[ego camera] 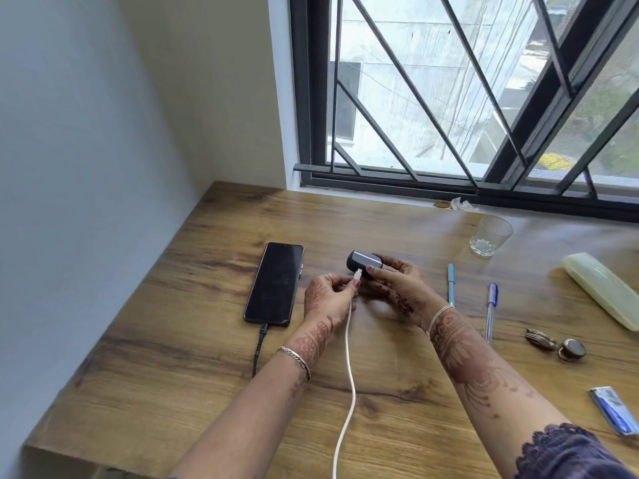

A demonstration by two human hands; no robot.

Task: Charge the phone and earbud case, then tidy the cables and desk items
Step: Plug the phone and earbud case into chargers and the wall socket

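— Where is the earbud case (363,262)?

— In the right hand (397,285), near the middle of the tabletop (173,340). The fingers (390,262) are curled round the dark case and grip it; I cannot tell whether it touches the wood.

— And the left hand (326,299)?

— It pinches the plug (357,274) of the white cable (351,375) between thumb and fingertips. The plug's tip is against the near end of the case, though whether it is fully seated I cannot tell. The cable runs from there down between the forearms and off the bottom edge of the view.

— The phone (275,283)?

— Flat on the tabletop just left of the left hand, screen up and dark. A black cable (259,347) is plugged into its near end and trails toward the person.

— Anything else?

— To the right of the hands lie a light blue pen (451,285) and a clear pen with a blue cap (491,309), roughly parallel. A drinking glass (489,236) stands upright nearer the window. Further right lie a pale yellow-green case (601,288), a small brown object (556,344) and a blue packet (613,409).
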